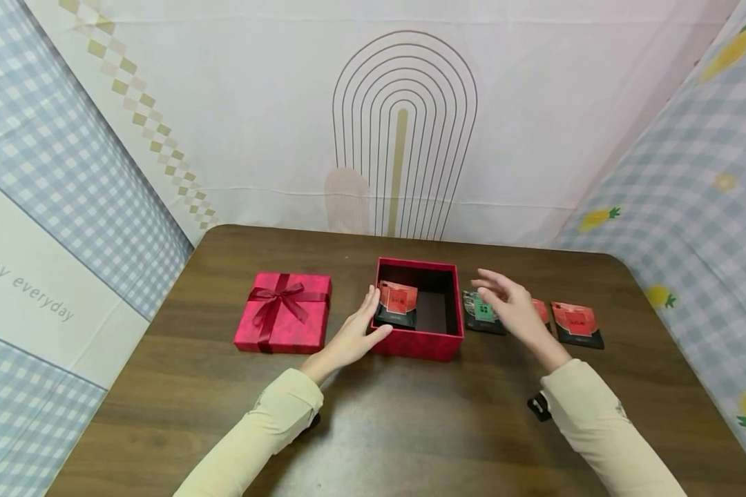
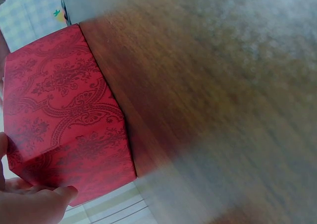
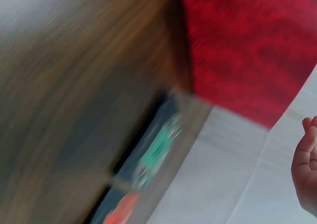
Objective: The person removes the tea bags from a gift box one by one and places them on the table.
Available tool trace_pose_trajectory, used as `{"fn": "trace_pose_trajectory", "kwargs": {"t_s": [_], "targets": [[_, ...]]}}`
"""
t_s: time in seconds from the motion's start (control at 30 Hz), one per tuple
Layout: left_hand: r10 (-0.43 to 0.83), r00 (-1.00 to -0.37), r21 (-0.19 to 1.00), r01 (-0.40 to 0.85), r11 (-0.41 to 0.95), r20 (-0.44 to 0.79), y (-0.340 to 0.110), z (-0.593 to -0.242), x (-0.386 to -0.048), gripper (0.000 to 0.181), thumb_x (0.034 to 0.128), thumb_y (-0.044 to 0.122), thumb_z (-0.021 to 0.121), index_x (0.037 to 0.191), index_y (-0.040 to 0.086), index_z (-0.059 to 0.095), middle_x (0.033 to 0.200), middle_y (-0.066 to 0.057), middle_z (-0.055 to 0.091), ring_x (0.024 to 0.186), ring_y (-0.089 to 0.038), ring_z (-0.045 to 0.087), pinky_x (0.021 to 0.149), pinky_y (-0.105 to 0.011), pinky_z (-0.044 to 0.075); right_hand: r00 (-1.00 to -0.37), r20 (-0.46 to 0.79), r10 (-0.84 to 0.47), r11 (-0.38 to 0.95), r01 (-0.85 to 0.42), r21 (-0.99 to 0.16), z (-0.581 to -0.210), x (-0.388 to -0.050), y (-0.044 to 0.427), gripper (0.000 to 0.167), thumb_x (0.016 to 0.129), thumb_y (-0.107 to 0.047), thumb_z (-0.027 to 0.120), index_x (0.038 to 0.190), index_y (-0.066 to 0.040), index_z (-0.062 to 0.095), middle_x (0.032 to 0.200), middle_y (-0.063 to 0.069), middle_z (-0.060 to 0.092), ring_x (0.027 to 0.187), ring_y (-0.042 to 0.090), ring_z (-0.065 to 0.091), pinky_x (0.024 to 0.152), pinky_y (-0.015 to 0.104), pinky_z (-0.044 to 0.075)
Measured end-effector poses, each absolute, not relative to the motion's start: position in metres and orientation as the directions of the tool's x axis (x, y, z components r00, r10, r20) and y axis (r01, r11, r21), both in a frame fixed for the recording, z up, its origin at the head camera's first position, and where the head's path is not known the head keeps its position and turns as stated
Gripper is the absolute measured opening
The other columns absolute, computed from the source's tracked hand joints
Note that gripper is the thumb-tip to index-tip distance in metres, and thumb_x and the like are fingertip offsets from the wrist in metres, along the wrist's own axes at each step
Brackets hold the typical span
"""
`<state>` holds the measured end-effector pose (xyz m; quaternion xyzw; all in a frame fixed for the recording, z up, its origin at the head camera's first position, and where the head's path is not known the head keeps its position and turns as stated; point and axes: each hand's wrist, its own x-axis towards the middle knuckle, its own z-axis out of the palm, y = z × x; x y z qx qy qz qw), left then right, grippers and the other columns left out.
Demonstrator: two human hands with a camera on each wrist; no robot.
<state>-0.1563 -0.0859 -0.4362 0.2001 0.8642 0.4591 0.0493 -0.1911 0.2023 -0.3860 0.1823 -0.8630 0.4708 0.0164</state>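
Left hand [image 1: 351, 338], mid-frame, steadies box [image 1: 419, 344], grip apart. Right hand [image 1: 514, 307]: grip apart, empty, near green packet [image 1: 482, 312]. Flat packet likely best pinched at edge.

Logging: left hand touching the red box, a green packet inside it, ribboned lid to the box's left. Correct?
Not quite: the head view shows the packet inside the red box is red and black. The left hand and ribboned lid are as stated.
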Motion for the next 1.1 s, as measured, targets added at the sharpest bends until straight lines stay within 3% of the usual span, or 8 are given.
{"fn": "trace_pose_trajectory", "kwargs": {"t_s": [0.17, 0.47, 0.63, 0.8, 0.97, 1.1], "targets": [[0.391, -0.916, 0.813, 0.293, 0.503, 0.088, -0.086, -0.434, -0.156, 0.072, 0.0918, 0.021, 0.054, 0.143, -0.005, 0.011, 0.151, -0.020, 0.002, 0.138, -0.030, 0.008, 0.109, -0.046, 0.017, -0.916, 0.158, -0.369, 0.436, -0.320, -0.841, -0.390, -0.196, 0.170, 0.041, 0.094, -0.014, 0.051, 0.131, 0.001, 0.046, 0.118, 0.021, 0.059, 0.093, 0.029, 0.059, 0.072, 0.023, 0.049], [0.385, -0.920, 0.813, 0.282, 0.510, 0.077, -0.085, -0.435, -0.157, 0.072, 0.0917, 0.021, 0.054, 0.143, -0.005, 0.012, 0.151, -0.018, 0.002, 0.138, -0.029, 0.010, 0.109, -0.045, 0.017, -0.893, 0.069, -0.445, 0.500, -0.311, -0.808, -0.405, -0.209, 0.127, 0.039, 0.095, -0.016, 0.048, 0.129, 0.003, 0.047, 0.114, 0.023, 0.060, 0.094, 0.030, 0.061, 0.083, 0.046, 0.047], [0.388, -0.918, 0.808, 0.285, 0.515, 0.076, -0.085, -0.435, -0.155, 0.072, 0.0921, 0.023, 0.054, 0.144, -0.004, 0.011, 0.151, -0.018, 0.002, 0.138, -0.029, 0.010, 0.109, -0.044, 0.018, -0.895, 0.049, -0.443, 0.576, -0.326, -0.750, -0.413, -0.212, 0.115, 0.038, 0.095, -0.013, 0.048, 0.130, 0.002, 0.047, 0.117, 0.021, 0.059, 0.101, 0.029, 0.059, 0.086, 0.047, 0.045], [0.391, -0.918, 0.810, 0.282, 0.515, 0.071, -0.085, -0.436, -0.154, 0.072, 0.0924, 0.022, 0.053, 0.144, -0.005, 0.011, 0.151, -0.018, 0.002, 0.138, -0.029, 0.011, 0.109, -0.044, 0.018, -0.880, 0.035, -0.473, 0.679, -0.390, -0.623, -0.421, -0.213, 0.107, 0.038, 0.093, -0.011, 0.051, 0.127, 0.003, 0.049, 0.115, 0.019, 0.060, 0.095, 0.025, 0.060, 0.083, 0.043, 0.047], [0.377, -0.922, 0.813, 0.283, 0.510, 0.085, -0.085, -0.436, -0.155, 0.071, 0.0919, 0.020, 0.054, 0.144, -0.004, 0.012, 0.151, -0.017, 0.002, 0.138, -0.030, 0.011, 0.109, -0.045, 0.019, -0.868, -0.102, -0.486, 0.762, -0.364, -0.536, -0.422, -0.218, 0.104, 0.045, 0.090, -0.012, 0.056, 0.131, 0.003, 0.044, 0.114, 0.020, 0.059, 0.097, 0.026, 0.058, 0.087, 0.044, 0.045], [0.378, -0.922, 0.807, 0.285, 0.517, 0.084, -0.085, -0.436, -0.156, 0.072, 0.0919, 0.021, 0.054, 0.144, -0.004, 0.012, 0.151, -0.017, 0.003, 0.138, -0.029, 0.011, 0.109, -0.045, 0.018, -0.843, -0.271, -0.464, 0.825, -0.300, -0.479, -0.424, -0.223, 0.105, 0.058, 0.090, -0.023, 0.058, 0.137, 0.002, 0.036, 0.125, 0.023, 0.052, 0.113, 0.031, 0.052, 0.095, 0.045, 0.040]]}}
